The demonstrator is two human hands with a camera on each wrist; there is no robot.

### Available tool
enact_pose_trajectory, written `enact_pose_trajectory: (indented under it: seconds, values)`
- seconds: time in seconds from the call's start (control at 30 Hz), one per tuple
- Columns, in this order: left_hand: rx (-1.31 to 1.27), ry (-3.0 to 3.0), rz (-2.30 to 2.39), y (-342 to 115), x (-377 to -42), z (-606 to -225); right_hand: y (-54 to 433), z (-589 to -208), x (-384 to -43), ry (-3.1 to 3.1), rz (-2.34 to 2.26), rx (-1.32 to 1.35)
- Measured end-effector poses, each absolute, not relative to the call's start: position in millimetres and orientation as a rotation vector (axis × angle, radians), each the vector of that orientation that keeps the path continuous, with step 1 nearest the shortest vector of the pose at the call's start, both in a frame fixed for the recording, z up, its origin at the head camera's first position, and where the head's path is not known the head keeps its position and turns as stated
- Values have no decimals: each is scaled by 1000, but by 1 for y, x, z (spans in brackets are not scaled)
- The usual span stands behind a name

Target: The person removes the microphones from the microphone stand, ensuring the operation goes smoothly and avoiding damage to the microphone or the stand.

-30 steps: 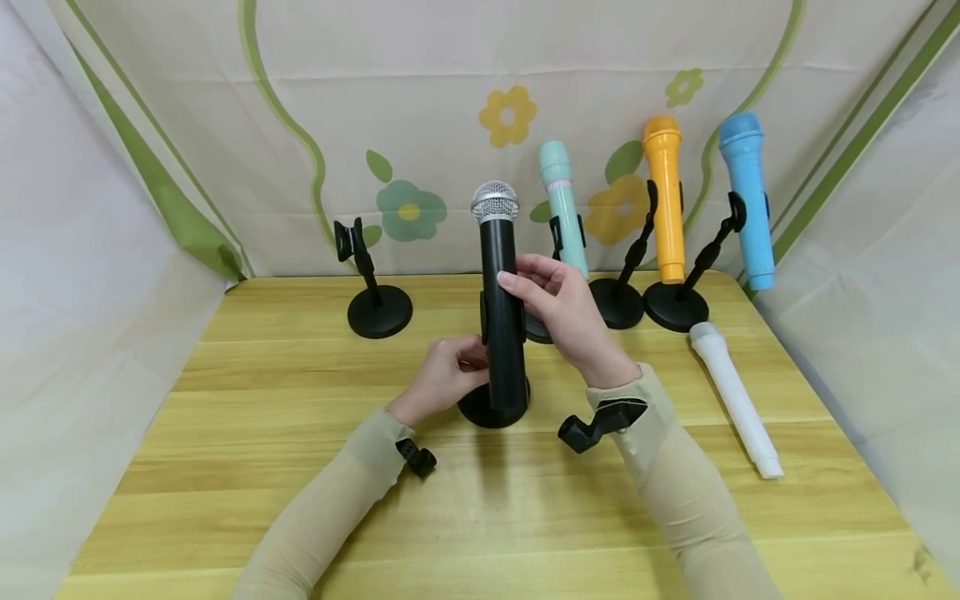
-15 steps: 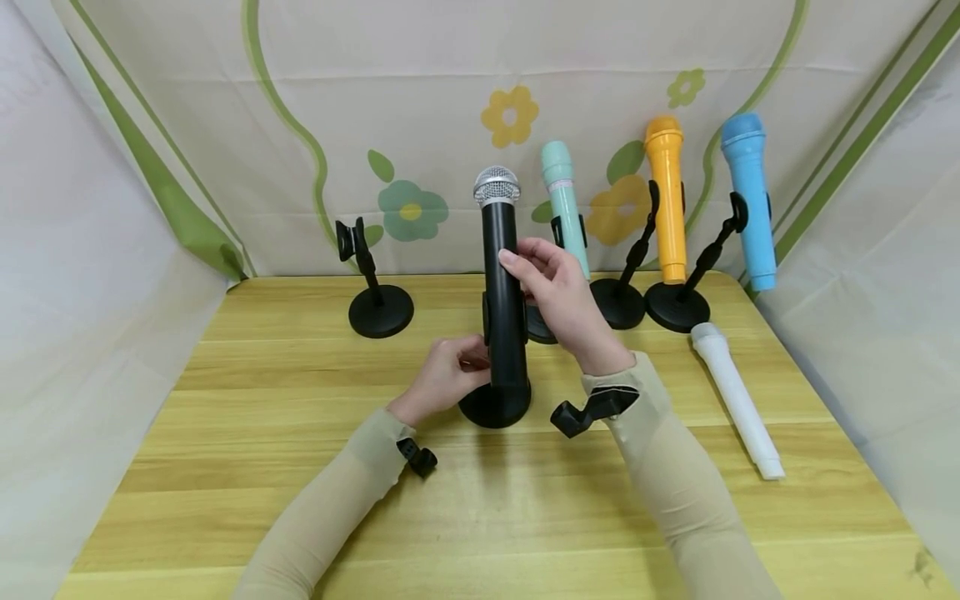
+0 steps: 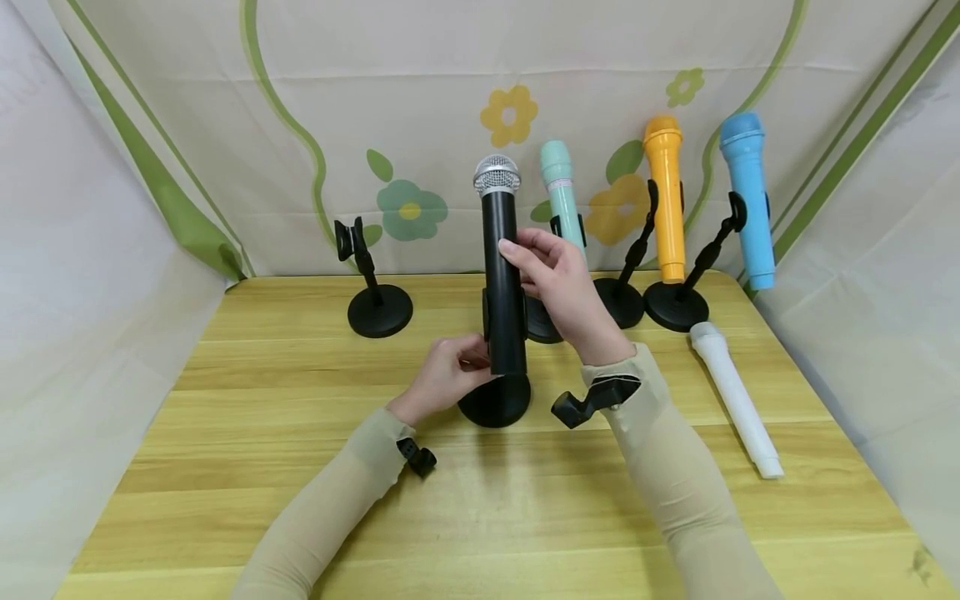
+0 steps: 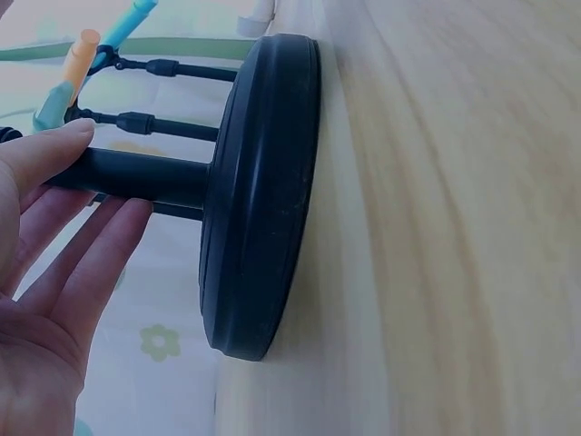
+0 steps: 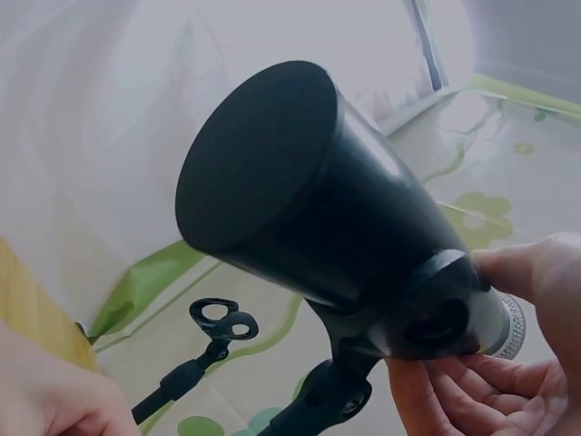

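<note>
A black microphone [image 3: 504,283] with a silver mesh head sits in the clip [image 5: 436,318] of a black desk stand, leaning with its head away from me. My right hand [image 3: 570,292] pinches its upper body between thumb and fingers. Below, my left hand [image 3: 442,379] grips the stand's pole [image 4: 154,177], thumb on one side and fingers on the other in the left wrist view. The round stand base [image 3: 495,408] rests on the table. In the right wrist view the flat bottom end of the microphone faces the camera, with the clip around its body.
Mint [image 3: 564,200], orange [image 3: 664,200] and blue [image 3: 748,200] microphones stand in holders at the back right. A white microphone [image 3: 737,400] lies on the table [image 3: 300,467] at right. A bare stand [image 3: 380,310] is at the back left, before a flowered curtain [image 3: 420,50].
The black microphone has slid upward through the clip with my right hand, its lower end rising and baring more of the base. My left hand stays on the pole.
</note>
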State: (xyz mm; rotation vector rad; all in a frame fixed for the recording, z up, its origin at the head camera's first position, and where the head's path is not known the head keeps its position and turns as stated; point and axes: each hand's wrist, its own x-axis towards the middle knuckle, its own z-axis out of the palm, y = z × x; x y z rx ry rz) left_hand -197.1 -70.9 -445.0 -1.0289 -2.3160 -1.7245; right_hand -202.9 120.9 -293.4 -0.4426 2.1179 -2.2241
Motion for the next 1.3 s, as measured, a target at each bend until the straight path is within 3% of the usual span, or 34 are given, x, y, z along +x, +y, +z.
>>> enact_pose_trajectory:
  seconds: [1.3]
  values:
    - [-1023, -2340, -1701, -71, -196, -441, 137, -294, -194, 2118, -2066, -426]
